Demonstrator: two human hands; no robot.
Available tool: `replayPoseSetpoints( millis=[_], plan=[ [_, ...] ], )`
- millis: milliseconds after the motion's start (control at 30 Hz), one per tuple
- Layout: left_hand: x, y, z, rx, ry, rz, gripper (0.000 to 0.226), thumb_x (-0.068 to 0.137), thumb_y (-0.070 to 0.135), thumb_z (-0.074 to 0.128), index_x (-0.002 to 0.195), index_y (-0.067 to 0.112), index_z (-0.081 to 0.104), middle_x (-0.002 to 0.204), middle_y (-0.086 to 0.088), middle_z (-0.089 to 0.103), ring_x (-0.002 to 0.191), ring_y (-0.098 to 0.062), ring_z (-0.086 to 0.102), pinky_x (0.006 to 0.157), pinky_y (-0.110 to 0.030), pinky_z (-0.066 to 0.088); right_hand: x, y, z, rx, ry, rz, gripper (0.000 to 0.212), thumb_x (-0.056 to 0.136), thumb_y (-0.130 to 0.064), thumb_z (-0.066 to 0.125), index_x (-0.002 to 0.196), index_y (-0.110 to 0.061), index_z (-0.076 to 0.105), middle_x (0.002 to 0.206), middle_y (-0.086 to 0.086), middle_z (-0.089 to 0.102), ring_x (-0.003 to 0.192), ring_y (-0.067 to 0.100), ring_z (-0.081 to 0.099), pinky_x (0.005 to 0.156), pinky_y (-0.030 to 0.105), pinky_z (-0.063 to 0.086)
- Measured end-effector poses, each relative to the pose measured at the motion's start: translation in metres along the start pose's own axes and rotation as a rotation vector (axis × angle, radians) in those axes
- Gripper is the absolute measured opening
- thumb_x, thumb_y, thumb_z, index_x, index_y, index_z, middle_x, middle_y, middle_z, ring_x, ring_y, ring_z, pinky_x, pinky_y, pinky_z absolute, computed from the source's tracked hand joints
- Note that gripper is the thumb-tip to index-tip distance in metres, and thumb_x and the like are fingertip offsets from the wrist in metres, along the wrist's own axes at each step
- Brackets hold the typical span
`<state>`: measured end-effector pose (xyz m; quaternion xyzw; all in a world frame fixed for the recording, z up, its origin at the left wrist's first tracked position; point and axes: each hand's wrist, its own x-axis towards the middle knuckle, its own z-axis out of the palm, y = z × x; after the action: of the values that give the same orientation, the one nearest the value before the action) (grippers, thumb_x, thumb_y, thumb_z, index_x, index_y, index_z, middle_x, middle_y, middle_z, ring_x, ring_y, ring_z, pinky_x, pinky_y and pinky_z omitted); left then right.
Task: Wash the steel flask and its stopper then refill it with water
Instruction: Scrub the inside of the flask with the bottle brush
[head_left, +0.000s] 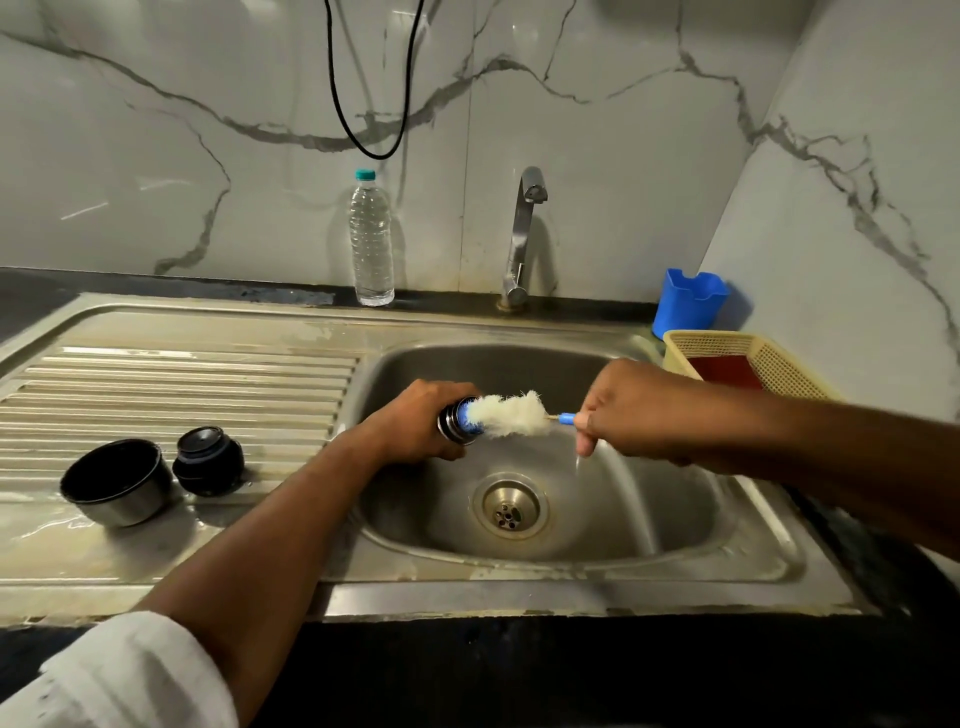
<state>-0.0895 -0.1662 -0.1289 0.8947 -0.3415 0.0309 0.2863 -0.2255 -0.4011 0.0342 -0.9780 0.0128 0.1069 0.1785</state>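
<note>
Head view, flask: the steel flask lay sideways over the sink at frame centre, the left hand wrapped around its neck.
Brush: the right hand pinched the blue handle of a fluffy white brush, its tip at the flask's mouth.
Stopper: the stopper and cup sat on the drainboard, lower left.
Handling: the flask looked rigid, probably slippery when wet; a full wrap around the body seemed safest.

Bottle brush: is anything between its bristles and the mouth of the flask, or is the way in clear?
Nothing visible blocks it. The left hand grips the flask tilted over the sink, and the bottle brush, held by the right hand, already meets the open mouth. The stopper and cup lid sit aside on the drainboard.
</note>
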Motion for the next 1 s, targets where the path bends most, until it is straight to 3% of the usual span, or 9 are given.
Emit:
replayPoseSetpoints(
  millis=[100,200,300,400,500,567,767,900,1000],
  plan=[
    [0.0,0.003,0.003,-0.039,0.009,-0.026,0.059,0.067,0.015,0.095,0.117,0.032,0.067,0.102,0.019,0.067,0.093,0.004,0.064,0.085,-0.014,0.048,-0.015,0.005,0.016,-1.002,0.434,-0.575,0.02,0.103,-0.018,0.045,0.097,-0.016,0.064,0.067,0.0,0.048,0.05,0.016,0.033,0.049,0.029,0.022],
    [0.002,0.005,0.005,-0.062,-0.01,-0.017,0.057,0.065,0.01,0.096,0.101,0.038,0.061,0.09,0.022,0.065,0.087,0.015,0.061,0.075,-0.005,0.043,-0.016,0.006,0.019,-1.311,0.555,-0.687,0.051,0.105,-0.001,0.022,0.091,-0.01,0.069,0.059,0.007,0.031,0.05,0.02,0.027,0.05,0.031,0.024],
    [0.003,0.006,0.005,-0.063,-0.013,-0.004,0.054,0.066,0.017,0.097,0.111,0.028,0.069,0.098,0.018,0.069,0.092,0.009,0.065,0.082,-0.008,0.048,-0.017,-0.001,0.016,-1.098,0.338,-0.591,0.016,0.102,-0.016,0.042,0.091,-0.016,0.053,0.067,-0.001,0.034,0.056,0.017,0.035,0.05,0.029,0.023],
    [0.003,0.009,0.005,-0.038,-0.031,0.024,0.059,0.067,0.026,0.097,0.119,0.025,0.071,0.107,0.013,0.073,0.097,-0.002,0.068,0.089,-0.022,0.054,-0.009,-0.009,0.015,-0.635,0.158,-0.373,0.031,0.097,-0.026,0.055,0.075,-0.022,0.035,0.071,-0.006,0.042,0.063,0.012,0.043,0.054,0.03,0.031],
    [0.002,0.009,0.004,-0.021,-0.008,0.037,0.055,0.067,0.031,0.098,0.116,0.026,0.073,0.105,0.012,0.075,0.095,-0.003,0.069,0.087,-0.028,0.056,0.003,-0.029,0.005,-0.368,0.009,-0.16,0.029,0.095,-0.023,0.061,0.069,-0.022,0.047,0.072,-0.001,0.054,0.065,0.014,0.051,0.057,0.029,0.04],
    [0.002,0.007,0.003,-0.015,0.025,0.027,0.056,0.065,0.033,0.098,0.114,0.026,0.074,0.101,0.012,0.076,0.092,-0.003,0.07,0.085,-0.029,0.057,0.003,-0.032,0.003,-0.408,0.001,-0.121,0.027,0.093,-0.02,0.063,0.07,-0.018,0.049,0.069,0.0,0.051,0.061,0.015,0.048,0.059,0.03,0.04],
    [0.002,0.007,0.004,-0.029,0.036,-0.002,0.043,0.061,0.029,0.1,0.097,0.028,0.075,0.085,0.016,0.073,0.082,-0.002,0.07,0.072,-0.03,0.054,-0.011,-0.024,0.049,-1.274,0.419,-0.718,0.015,0.086,-0.019,0.075,0.073,-0.017,0.068,0.057,0.001,0.035,0.048,0.018,0.034,0.048,0.031,0.026],
    [0.002,0.014,0.004,-0.018,-0.013,0.015,0.05,0.061,0.024,0.1,0.104,0.031,0.076,0.085,0.029,0.067,0.081,0.008,0.065,0.074,-0.009,0.044,-0.004,-0.034,0.046,-0.818,0.192,-0.481,0.014,0.096,-0.017,0.058,0.107,-0.018,0.066,0.073,-0.002,0.044,0.073,0.024,0.053,0.062,0.035,0.038],
    [0.002,0.02,0.003,0.003,-0.015,0.037,0.057,0.061,0.024,0.1,0.113,0.028,0.076,0.095,0.023,0.071,0.088,0.002,0.067,0.079,-0.01,0.047,0.013,-0.033,0.04,-0.424,0.075,-0.196,0.006,0.091,-0.023,0.061,0.088,-0.023,0.056,0.074,-0.002,0.047,0.074,0.023,0.052,0.067,0.035,0.041]
  ],
)
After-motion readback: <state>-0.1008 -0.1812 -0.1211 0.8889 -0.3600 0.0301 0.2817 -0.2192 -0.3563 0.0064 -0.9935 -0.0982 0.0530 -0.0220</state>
